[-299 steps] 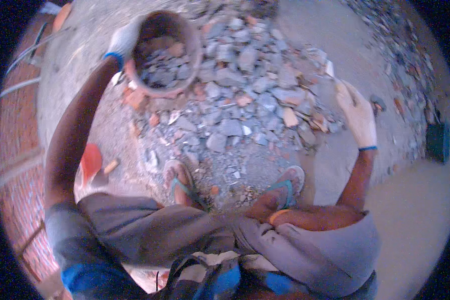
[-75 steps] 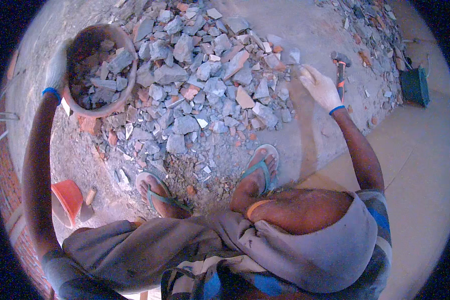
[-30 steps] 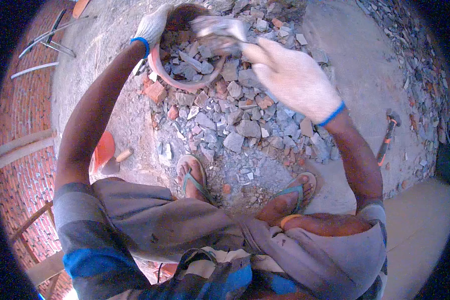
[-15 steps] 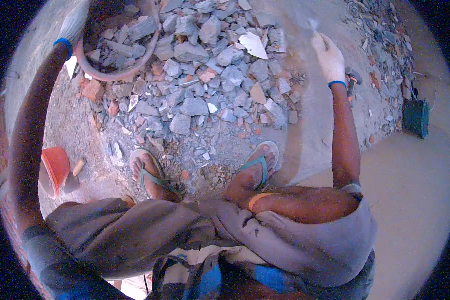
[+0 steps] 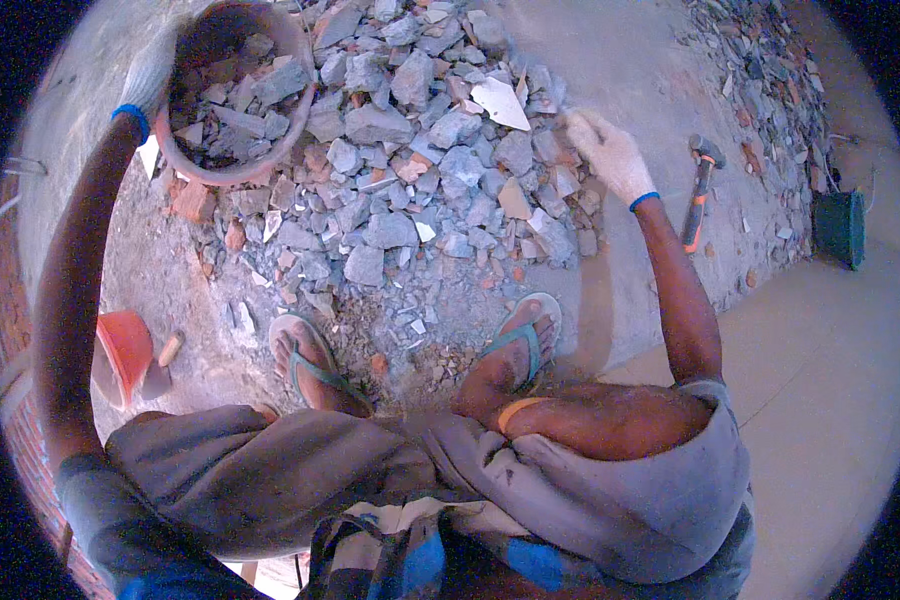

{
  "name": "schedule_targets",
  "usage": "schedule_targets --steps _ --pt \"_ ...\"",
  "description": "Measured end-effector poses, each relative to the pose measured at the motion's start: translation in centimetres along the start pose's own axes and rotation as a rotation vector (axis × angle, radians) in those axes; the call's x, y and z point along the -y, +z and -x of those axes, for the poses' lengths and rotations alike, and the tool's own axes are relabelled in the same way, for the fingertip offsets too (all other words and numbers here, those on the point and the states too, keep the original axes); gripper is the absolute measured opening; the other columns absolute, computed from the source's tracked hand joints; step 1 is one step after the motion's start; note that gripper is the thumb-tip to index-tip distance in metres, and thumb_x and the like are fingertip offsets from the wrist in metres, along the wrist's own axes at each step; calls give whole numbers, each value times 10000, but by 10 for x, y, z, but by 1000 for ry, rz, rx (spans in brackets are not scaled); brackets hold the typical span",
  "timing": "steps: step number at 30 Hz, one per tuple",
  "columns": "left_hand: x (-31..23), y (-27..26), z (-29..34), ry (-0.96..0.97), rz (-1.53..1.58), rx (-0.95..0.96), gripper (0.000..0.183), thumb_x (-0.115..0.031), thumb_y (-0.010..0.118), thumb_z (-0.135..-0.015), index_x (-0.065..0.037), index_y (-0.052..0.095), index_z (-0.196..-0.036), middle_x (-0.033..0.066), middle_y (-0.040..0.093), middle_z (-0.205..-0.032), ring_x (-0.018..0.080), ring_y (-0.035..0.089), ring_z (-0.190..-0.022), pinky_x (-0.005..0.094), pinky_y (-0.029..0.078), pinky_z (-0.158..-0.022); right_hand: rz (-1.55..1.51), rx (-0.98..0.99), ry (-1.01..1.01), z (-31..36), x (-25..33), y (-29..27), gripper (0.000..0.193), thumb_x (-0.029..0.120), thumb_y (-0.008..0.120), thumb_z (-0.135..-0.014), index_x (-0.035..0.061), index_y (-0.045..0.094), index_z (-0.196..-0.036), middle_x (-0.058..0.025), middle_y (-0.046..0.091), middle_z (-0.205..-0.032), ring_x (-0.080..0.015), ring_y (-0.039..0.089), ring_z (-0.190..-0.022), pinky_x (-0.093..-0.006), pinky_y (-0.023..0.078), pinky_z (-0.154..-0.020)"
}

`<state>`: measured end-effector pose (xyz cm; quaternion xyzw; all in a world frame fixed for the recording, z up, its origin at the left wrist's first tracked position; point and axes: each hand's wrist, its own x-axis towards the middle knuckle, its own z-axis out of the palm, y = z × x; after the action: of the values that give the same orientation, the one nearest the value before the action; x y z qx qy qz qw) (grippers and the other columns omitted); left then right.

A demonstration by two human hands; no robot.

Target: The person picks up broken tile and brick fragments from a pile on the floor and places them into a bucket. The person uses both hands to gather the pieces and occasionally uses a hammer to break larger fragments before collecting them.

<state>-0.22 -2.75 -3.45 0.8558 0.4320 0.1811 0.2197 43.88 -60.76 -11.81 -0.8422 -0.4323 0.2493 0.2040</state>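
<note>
My left hand (image 5: 150, 75) grips pan (image 5: 232, 90) rim; right hand (image 5: 610, 155) closing on rubble (image 5: 420, 190), grip unclear. Overfull pan may tip, spilling stones toward feet.

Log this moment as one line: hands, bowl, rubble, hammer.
left hand: gripping rim of bowl, part-filled with stones | right hand: on rubble pile edge, grasp unclear | hammer: on ground, right, untouched

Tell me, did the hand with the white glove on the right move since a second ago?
Yes. The right hand was over the round pan; now it is at the right edge of the stone pile, nearer the hammer.
</note>
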Motion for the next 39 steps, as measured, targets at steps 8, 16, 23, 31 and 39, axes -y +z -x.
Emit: schedule_targets --steps 8,16,23,31,39 --pt "-45 5 18 13 -12 4 528 -447 415 -1087 -117 612 -1449 168 669 -1404 315 630 -1293 410 437 -1117 -190 44 47 41 42 8 568 485 616 -1026 72 637 -1415 -198 681 -1373 -337 635 -1308 -409 491 -1087" --pt "-41 0 12 160 -96 23 528 -441 405 -1087 -113 615 -1443 170 686 -1377 314 629 -1297 417 448 -1093 -343 80 215 59 59 -30 547 458 651 -1034 82 640 -1431 -18 673 -1030 -95 531 -786 -272 429 -671" --pt "-64 -1 23 152 -230 39 483 -415 431 -1070 -89 664 -1340 229 705 -1286 362 657 -1226 448 471 -1050 -189 14 130 58 103 -76 554 499 625 -1043 93 658 -1419 73 531 -757 -38 402 -575 -245 311 -500" --pt "-82 -4 32 149 -221 -13 447 -367 418 -1073 -89 659 -1325 239 698 -1283 397 662 -1210 455 488 -1046 -110 45 -387 6 236 -67 432 420 550 -1049 57 688 -1237 -243 730 -1055 -399 718 -997 -456 555 -904" --pt "-45 -3 23 190 -281 45 443 -347 401 -1095 -112 604 -1410 206 674 -1358 395 637 -1265 441 487 -1077 17 -331 -546 -25 280 -33 369 386 586 -1011 169 650 -1302 -223 736 -1099 -449 696 -1047 -544 559 -909"
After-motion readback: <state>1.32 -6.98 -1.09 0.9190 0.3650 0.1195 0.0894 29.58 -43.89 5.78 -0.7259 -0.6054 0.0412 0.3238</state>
